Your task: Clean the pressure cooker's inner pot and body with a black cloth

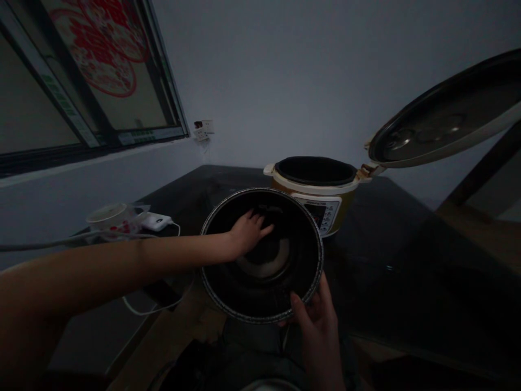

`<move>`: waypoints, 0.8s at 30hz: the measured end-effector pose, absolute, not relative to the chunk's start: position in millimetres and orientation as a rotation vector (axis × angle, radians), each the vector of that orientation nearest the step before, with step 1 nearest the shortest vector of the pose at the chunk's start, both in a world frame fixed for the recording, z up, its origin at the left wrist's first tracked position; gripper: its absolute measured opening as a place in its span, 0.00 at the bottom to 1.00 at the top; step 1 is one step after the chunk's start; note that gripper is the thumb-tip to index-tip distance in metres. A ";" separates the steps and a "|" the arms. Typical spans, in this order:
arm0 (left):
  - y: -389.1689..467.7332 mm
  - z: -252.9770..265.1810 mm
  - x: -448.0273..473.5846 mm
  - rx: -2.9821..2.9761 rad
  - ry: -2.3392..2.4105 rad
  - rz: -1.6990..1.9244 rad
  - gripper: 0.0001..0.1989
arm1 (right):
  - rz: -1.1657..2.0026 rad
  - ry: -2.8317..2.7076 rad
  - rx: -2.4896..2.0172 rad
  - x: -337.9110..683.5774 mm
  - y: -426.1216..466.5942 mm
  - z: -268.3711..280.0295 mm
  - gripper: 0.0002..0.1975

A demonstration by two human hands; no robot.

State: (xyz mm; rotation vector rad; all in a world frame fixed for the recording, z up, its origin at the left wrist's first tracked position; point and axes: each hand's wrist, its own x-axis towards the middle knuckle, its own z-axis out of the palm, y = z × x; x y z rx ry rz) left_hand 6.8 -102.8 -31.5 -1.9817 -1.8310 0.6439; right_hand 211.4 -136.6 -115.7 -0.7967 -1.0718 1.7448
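- Dark pot (271,262): tilted at the centre, held in front of the cooker.
- Right hand (315,310): grip pinching the pot's rim at its five o'clock, thumb inside.
- Left hand (249,234): reaching in from nine o'clock, grip spread; contact with the wall cannot be told.
- Cooker (312,190): on the worktop (378,271), at the pot's one o'clock, lid (451,117) raised.

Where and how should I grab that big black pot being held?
By its rim, I'd say, from the left and right sides, thumbs inside, fingers outside. The black pot is round and shows no handles, and its mouth faces us. The right hand pinches the rim's lower right that way.
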 end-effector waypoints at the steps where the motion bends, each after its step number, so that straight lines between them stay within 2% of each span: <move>1: -105.1 -30.7 3.7 -1.962 -1.843 0.655 0.27 | 1.747 -1.071 -0.797 211.2 -136.5 -115.5 0.47; 8: -122.5 -31.9 -5.0 -1.879 -1.862 0.680 0.28 | 1.761 -1.064 -0.798 210.4 -136.1 -114.9 0.49; 24: -138.6 -24.5 7.2 -2.085 -1.977 1.013 0.08 | 1.761 -1.102 -0.792 210.6 -135.5 -111.7 0.47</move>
